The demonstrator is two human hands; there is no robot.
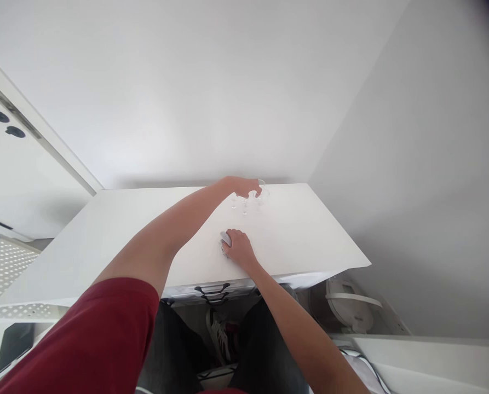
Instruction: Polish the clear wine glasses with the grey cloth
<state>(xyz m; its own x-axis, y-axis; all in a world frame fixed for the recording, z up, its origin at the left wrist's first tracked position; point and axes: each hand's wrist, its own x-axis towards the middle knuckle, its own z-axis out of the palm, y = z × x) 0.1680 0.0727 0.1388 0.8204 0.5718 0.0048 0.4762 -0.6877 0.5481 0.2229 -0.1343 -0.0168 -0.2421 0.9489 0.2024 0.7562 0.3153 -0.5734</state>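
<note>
Several small clear glasses, apparently stemmed, stand in a group towards the back of the white tabletop [203, 262]. My left hand [246, 186] reaches across to them, its fingers curled round the rim of a clear glass [262, 183] at the back right of the group. Another glass [245, 206] shows just below that hand; the see-through outlines are faint. Nearer to me, my right hand [240, 249] rests on the tabletop, closed on a pale grey, crumpled cloth [225, 238] that sticks out at its left side.
Drawers with black handles [212, 288] are under the tabletop's front edge, by my knees. White walls meet behind and to the right. A perforated white rack [18, 257] stands left, and a lidded white bin [351, 306] sits low at right.
</note>
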